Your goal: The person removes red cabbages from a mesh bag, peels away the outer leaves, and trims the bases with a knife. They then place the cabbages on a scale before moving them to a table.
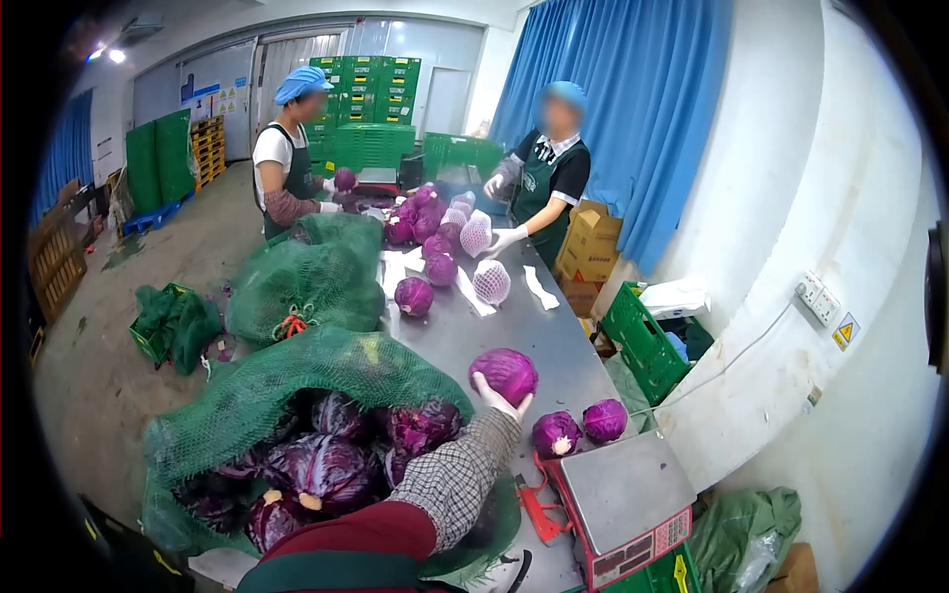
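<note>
My left hand (pixel 502 397), in a pale glove below a checked sleeve cover, is closed around the underside of a red cabbage (pixel 506 375) and holds it above the metal table. Two more red cabbages, a left one (pixel 557 435) and a right one (pixel 604 420), sit just beyond the scale (pixel 633 489). Beneath my forearm, an opened green mesh sack (pixel 297 395) shows several dark-leaved red cabbages (pixel 321 469) inside. A red-handled tool (pixel 542 506) lies against the scale's left side. My right hand is out of view.
Two co-workers, one at left (pixel 287 158) and one at right (pixel 554 168), stand at the table's far end around piled cabbages (pixel 420 217), some in white foam nets (pixel 491 282). Another full mesh sack (pixel 306 277) lies at left. A green crate (pixel 647 341) is by the wall.
</note>
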### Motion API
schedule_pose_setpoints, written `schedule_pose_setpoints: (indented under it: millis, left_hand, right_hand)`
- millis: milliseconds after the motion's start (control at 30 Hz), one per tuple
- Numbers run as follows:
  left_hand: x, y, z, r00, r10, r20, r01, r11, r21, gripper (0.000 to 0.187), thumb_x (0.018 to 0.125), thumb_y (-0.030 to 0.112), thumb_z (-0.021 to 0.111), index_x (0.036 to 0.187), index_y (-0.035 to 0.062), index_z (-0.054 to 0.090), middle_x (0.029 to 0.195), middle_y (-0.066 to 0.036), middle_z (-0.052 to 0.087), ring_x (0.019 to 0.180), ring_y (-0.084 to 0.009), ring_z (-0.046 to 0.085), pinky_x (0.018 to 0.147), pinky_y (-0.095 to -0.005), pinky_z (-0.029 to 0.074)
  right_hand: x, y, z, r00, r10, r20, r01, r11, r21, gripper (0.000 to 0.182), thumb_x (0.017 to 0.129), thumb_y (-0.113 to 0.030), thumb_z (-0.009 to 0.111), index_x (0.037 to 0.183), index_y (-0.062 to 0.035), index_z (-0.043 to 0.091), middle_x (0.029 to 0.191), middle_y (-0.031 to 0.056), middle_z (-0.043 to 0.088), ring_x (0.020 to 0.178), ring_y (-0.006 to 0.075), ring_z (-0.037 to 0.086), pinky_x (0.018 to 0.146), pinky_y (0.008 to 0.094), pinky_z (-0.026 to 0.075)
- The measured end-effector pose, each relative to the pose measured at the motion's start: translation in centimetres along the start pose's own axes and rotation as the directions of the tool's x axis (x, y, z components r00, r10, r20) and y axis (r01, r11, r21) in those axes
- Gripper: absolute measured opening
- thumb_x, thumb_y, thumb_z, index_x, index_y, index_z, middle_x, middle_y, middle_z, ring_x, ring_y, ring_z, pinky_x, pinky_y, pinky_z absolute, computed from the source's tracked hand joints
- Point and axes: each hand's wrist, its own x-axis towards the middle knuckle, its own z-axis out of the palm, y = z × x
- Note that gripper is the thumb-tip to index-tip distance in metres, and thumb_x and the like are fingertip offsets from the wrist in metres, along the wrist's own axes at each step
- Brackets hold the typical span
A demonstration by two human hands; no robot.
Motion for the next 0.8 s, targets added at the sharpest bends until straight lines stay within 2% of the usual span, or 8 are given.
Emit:
schedule_pose_setpoints:
  millis: [100,200,333,400,500,600,700,800]
  left_hand:
    - [3.6,0.5,0.5,0.976,0.097,-0.194,-0.127,0.981,-0.150,0.116,0.066,0.071,0.071,0.151,0.0273,0.004,0.156,-0.007,0.010,0.140,-0.0321,0.024,0.100,-0.0572,0.046]
    - [3.7,1.0,1.1,0.959,0.191,-0.207,-0.215,0.972,-0.098,0.108,0.075,0.072,0.062,0.151,0.0192,0.006,0.155,-0.016,0.014,0.139,-0.0367,0.028,0.105,-0.0550,0.041]
    - [3.0,1.4,1.7,0.985,0.105,0.133,-0.121,0.985,0.120,0.099,0.084,0.070,0.051,0.151,0.0069,0.012,0.147,-0.028,0.030,0.133,-0.0423,0.038,0.108,-0.0497,0.037]
    - [0.8,0.5,3.3,0.958,0.009,0.286,-0.061,0.983,0.175,0.101,0.081,0.071,0.055,0.147,0.0024,0.021,0.143,-0.028,0.037,0.128,-0.0412,0.044,0.105,-0.0501,0.040]
    - [-5.9,-0.9,5.0,0.901,-0.181,0.394,0.053,0.948,0.313,0.086,0.087,0.063,0.054,0.141,-0.0011,0.034,0.136,-0.026,0.046,0.120,-0.0386,0.052,0.102,-0.0484,0.043]
    - [-12.2,-1.7,3.4,0.832,-0.346,0.434,0.066,0.838,0.541,0.075,0.090,0.056,0.054,0.136,-0.0019,0.040,0.130,-0.023,0.054,0.115,-0.0348,0.057,0.098,-0.0462,0.046]
    - [-18.1,-0.5,0.3,0.792,-0.434,0.429,-0.006,0.697,0.717,0.060,0.093,0.049,0.052,0.128,0.0007,0.048,0.121,-0.017,0.061,0.101,-0.0258,0.061,0.088,-0.0391,0.050]
    - [-23.1,2.7,-3.0,0.749,-0.464,0.473,-0.136,0.592,0.794,0.042,0.096,0.038,0.053,0.116,0.0017,0.057,0.107,-0.009,0.066,0.088,-0.0167,0.063,0.079,-0.0307,0.052]
  right_hand:
    - [2.0,-1.6,0.7,0.998,-0.058,-0.014,0.057,0.996,-0.069,0.040,0.091,-0.022,0.061,0.127,-0.0056,0.053,0.086,0.0079,0.058,0.072,0.0201,0.054,0.060,0.0334,0.043]
    - [3.5,-2.5,1.4,0.991,-0.134,-0.018,0.130,0.979,-0.157,0.047,0.088,-0.021,0.063,0.131,-0.0059,0.050,0.085,0.0113,0.057,0.071,0.0253,0.053,0.060,0.0375,0.043]
    - [4.4,-1.5,1.3,0.944,-0.330,-0.006,0.306,0.882,-0.359,0.056,0.084,-0.019,0.065,0.136,-0.0063,0.047,0.083,0.0158,0.056,0.070,0.0323,0.053,0.061,0.0429,0.043]
    - [4.3,0.8,0.3,0.861,-0.506,0.052,0.448,0.707,-0.547,0.061,0.082,-0.018,0.066,0.138,-0.0065,0.045,0.083,0.0180,0.055,0.070,0.0358,0.052,0.061,0.0456,0.043]
    - [3.4,4.3,-1.7,0.703,-0.685,0.191,0.560,0.368,-0.742,0.068,0.079,-0.016,0.067,0.142,-0.0068,0.042,0.082,0.0214,0.054,0.069,0.0410,0.052,0.061,0.0497,0.043]
    - [2.0,2.6,-0.4,0.787,-0.603,0.131,0.582,0.655,-0.482,0.054,0.081,-0.014,0.066,0.130,-0.0002,0.050,0.076,0.0119,0.060,0.061,0.0274,0.052,0.054,0.0389,0.043]
    - [-0.6,0.3,0.8,0.920,-0.374,0.118,0.392,0.880,-0.268,0.049,0.083,-0.014,0.066,0.128,-0.0006,0.051,0.076,0.0101,0.060,0.060,0.0239,0.052,0.053,0.0361,0.042]
    - [-3.6,-0.8,0.6,0.975,-0.138,0.172,0.162,0.977,-0.136,0.045,0.084,-0.015,0.065,0.125,-0.0010,0.052,0.076,0.0083,0.061,0.059,0.0205,0.051,0.052,0.0334,0.041]
